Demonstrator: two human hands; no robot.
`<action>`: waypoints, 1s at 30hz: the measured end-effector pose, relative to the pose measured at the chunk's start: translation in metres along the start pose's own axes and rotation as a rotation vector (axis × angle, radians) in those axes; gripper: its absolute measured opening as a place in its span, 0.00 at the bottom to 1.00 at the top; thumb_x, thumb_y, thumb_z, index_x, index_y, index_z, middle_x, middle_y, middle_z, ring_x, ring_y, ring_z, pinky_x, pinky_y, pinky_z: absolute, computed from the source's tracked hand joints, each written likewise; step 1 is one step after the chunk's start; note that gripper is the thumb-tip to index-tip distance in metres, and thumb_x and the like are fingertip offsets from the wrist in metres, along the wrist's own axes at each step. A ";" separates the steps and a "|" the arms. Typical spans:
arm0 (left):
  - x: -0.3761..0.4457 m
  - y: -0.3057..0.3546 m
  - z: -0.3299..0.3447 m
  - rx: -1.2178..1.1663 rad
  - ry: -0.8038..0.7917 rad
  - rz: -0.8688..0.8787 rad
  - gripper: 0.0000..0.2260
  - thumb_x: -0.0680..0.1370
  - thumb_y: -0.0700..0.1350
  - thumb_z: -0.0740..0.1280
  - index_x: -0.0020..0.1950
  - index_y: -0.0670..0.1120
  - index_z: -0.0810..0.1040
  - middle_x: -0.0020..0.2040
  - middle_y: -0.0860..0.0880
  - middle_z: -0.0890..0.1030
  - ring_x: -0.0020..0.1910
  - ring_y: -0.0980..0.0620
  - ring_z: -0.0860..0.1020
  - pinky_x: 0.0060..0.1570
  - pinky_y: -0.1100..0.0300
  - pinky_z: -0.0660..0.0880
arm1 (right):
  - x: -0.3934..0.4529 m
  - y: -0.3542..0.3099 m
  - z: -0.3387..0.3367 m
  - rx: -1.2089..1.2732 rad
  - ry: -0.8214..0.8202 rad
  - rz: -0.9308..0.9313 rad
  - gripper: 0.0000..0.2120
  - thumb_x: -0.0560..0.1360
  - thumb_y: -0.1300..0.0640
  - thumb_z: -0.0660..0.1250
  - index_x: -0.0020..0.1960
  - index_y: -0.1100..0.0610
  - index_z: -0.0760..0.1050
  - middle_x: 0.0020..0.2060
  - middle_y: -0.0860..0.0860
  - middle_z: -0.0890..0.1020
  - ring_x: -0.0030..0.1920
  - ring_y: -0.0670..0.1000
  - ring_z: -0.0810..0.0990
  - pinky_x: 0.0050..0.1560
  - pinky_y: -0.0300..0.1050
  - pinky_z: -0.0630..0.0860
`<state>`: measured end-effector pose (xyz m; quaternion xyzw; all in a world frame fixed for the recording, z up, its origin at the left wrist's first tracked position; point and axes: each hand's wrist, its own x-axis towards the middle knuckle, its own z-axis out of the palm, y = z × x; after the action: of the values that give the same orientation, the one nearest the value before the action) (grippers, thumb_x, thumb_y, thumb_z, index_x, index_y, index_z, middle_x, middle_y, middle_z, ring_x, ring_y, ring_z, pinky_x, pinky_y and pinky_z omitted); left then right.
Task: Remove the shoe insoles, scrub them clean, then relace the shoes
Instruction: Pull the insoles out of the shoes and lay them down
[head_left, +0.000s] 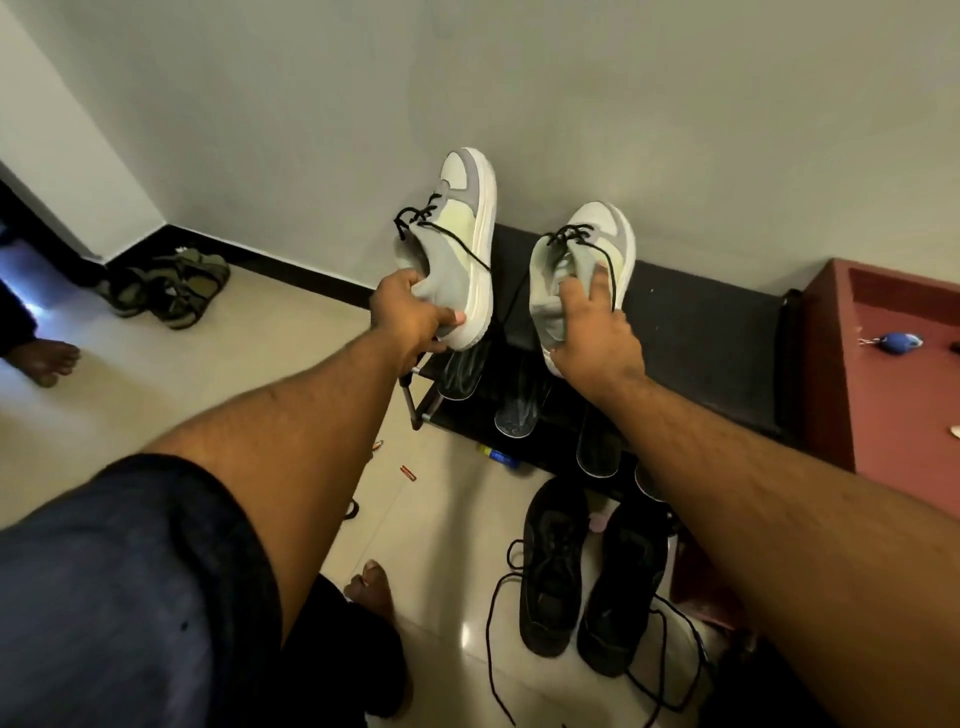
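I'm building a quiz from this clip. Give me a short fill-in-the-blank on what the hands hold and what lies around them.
1. Each hand, left hand and right hand, grips one grey-and-white ____.
2. The laces on the held shoes are ____ in colour.
3. The black shoes stand on the ____.
4. The insoles lie on the black ____.

Missing words: shoe; black; floor; rack

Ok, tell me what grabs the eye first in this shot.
Two pale grey-and-white sneakers with black laces stand out, held up before the wall: the left hand grips the heel of the left sneaker, and the right hand holds the right sneaker. Beneath them, translucent insoles lie on the black shoe rack. On the tiled floor in front stands a pair of black shoes with loose laces trailing.
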<state>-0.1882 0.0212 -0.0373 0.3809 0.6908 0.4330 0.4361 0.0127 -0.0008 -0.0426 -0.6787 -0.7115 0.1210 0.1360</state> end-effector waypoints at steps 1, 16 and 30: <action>-0.010 0.000 -0.007 0.027 0.040 0.034 0.34 0.67 0.32 0.78 0.70 0.44 0.70 0.63 0.42 0.76 0.53 0.39 0.79 0.39 0.42 0.83 | -0.008 -0.002 -0.003 0.025 0.014 -0.042 0.29 0.75 0.58 0.67 0.71 0.49 0.58 0.78 0.54 0.44 0.65 0.70 0.69 0.54 0.62 0.74; -0.030 -0.063 -0.179 0.557 0.425 0.182 0.11 0.73 0.46 0.75 0.50 0.45 0.76 0.45 0.47 0.77 0.47 0.41 0.77 0.44 0.55 0.68 | -0.016 -0.181 0.060 0.388 -0.084 -0.395 0.26 0.71 0.61 0.71 0.65 0.50 0.65 0.79 0.52 0.46 0.71 0.62 0.67 0.63 0.59 0.73; 0.153 -0.285 -0.233 0.672 0.323 -0.195 0.04 0.77 0.42 0.67 0.51 0.43 0.75 0.50 0.39 0.80 0.50 0.35 0.78 0.42 0.55 0.69 | 0.087 -0.249 0.370 0.255 -0.390 -0.373 0.22 0.71 0.64 0.72 0.62 0.55 0.68 0.79 0.53 0.50 0.71 0.60 0.67 0.61 0.51 0.72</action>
<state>-0.4979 0.0021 -0.2876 0.3621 0.8870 0.1932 0.2117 -0.3560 0.0786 -0.2967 -0.4774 -0.8158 0.3104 0.1007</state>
